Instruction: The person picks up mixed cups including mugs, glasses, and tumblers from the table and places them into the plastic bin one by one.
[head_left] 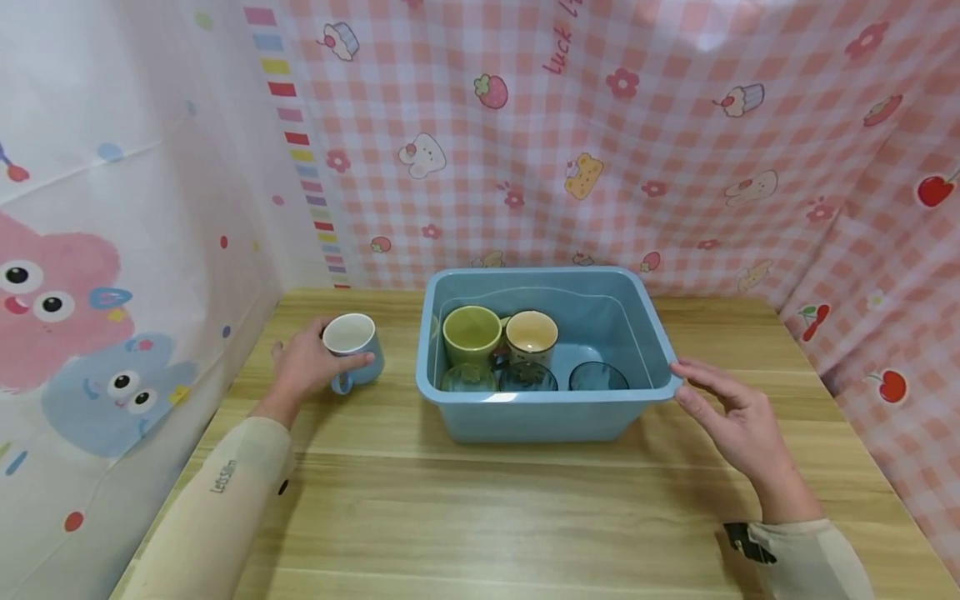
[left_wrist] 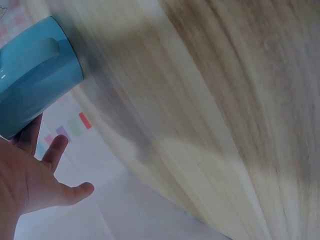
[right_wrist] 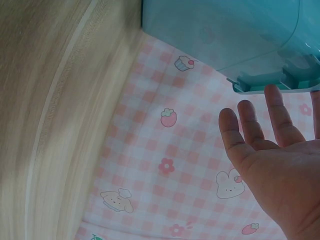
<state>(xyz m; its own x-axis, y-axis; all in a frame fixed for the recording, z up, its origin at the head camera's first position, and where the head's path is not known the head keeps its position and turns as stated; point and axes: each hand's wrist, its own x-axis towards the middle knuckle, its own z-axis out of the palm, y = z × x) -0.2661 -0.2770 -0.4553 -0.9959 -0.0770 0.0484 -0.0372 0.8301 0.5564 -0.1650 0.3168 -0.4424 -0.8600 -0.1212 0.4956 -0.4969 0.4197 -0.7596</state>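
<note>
A light blue mug (head_left: 364, 377) with a white inside stands upright at the left of the table. My left hand (head_left: 307, 362) grips it from the left, thumb across its front and some fingers behind; its other fingers (left_wrist: 75, 194) spread free of the mug. The mug's handle (left_wrist: 37, 57) points toward me. On the right, my right hand (head_left: 738, 425) touches the corner of a blue plastic bin (head_left: 540, 421) with straight fingertips at the rim, palm apart from it. Inside the bin are a green mug (head_left: 471, 333), a cream mug (head_left: 532, 332) and several dark glass cups (head_left: 598, 377).
The bin stands mid-table on the wooden table (head_left: 465, 517), with its front wall partly hiding the glass cups. A pink checked cloth (head_left: 510, 150) hangs behind and at the right. At the left hangs a white cartoon-printed cloth (head_left: 187, 275).
</note>
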